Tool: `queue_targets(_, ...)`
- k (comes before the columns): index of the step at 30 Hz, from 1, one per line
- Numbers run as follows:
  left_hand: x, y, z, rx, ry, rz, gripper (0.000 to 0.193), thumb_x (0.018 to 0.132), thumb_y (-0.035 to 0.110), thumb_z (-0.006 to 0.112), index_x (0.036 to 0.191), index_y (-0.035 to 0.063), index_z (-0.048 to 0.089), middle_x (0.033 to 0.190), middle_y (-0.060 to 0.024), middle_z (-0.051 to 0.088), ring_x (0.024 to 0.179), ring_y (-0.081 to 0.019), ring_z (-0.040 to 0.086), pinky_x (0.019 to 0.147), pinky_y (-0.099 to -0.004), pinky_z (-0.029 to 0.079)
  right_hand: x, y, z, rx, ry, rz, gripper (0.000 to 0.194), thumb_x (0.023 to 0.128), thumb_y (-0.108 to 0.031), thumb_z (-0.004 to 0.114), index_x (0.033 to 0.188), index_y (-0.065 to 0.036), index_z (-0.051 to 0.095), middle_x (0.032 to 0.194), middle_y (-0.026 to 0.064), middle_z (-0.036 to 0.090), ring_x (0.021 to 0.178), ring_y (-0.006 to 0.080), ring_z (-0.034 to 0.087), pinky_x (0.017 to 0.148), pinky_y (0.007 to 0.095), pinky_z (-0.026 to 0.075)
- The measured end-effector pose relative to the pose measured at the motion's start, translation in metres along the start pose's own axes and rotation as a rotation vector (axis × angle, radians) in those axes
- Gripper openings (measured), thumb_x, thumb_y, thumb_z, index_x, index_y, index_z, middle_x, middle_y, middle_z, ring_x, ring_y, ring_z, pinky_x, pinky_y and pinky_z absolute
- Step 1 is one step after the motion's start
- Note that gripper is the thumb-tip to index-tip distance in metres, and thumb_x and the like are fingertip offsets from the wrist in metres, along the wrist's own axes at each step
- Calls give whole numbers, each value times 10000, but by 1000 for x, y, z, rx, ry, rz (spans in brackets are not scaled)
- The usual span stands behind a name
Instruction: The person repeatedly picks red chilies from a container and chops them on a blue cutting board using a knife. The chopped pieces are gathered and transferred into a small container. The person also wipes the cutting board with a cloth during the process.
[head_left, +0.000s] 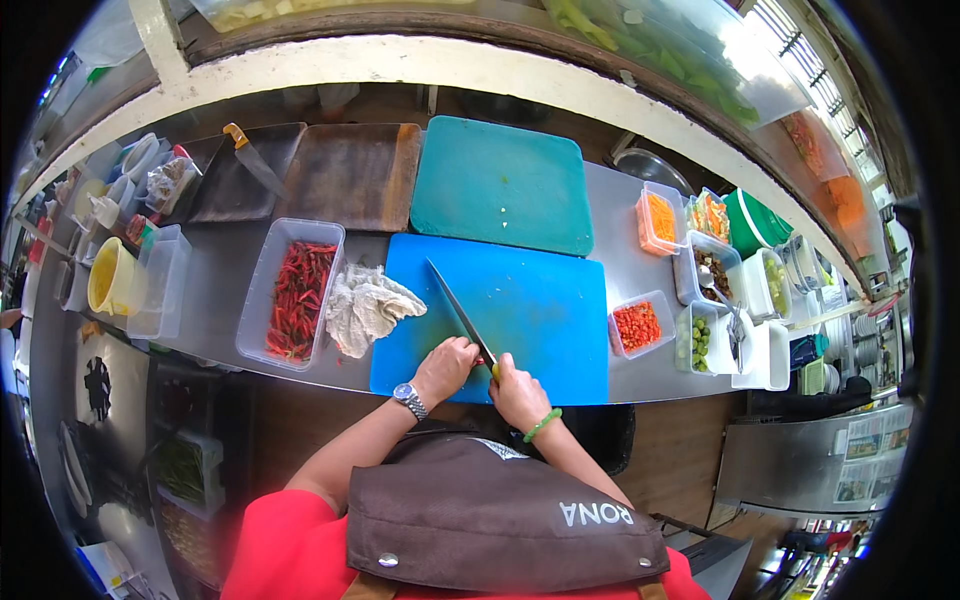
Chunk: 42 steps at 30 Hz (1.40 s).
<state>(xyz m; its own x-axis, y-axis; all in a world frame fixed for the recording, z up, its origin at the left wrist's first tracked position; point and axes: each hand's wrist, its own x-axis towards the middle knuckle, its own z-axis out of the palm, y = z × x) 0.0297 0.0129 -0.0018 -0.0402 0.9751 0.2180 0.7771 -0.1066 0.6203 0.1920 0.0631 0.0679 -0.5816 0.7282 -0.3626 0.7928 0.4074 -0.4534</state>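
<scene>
My right hand (521, 394) grips the yellow handle of a kitchen knife (459, 306), whose long blade points away and to the left. Close beside the blade is my left hand (448, 369), its fingers bent down over a small red chili (478, 361) that is mostly hidden. Both hands are at the near edge of a blue cutting board (540, 300). To the left stands a clear plastic tub (253, 300) of whole red chilies (300, 300). A small clear container (667, 307) on the right holds chopped red chilies (637, 327).
A crumpled white cloth (367, 307) overlaps the blue board's left edge. Behind lies a green cutting board (499, 184). Another yellow-handled knife (259, 165) rests on dark wooden boards (352, 176). Limes (700, 345) and shredded carrot (661, 217) stand right. A white shelf beam (420, 64) crosses ahead.
</scene>
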Motion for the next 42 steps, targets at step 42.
queue_targets(42, -17, -39, -89, 297, 434, -439, 281, 886, 309, 661, 857, 32, 623, 905, -161, 656, 846, -344, 662, 713, -455, 533, 10, 17, 34, 110, 74, -70, 382, 916, -212, 593, 1196, -37, 401, 913, 327, 656, 861, 540, 619, 748, 603, 498)
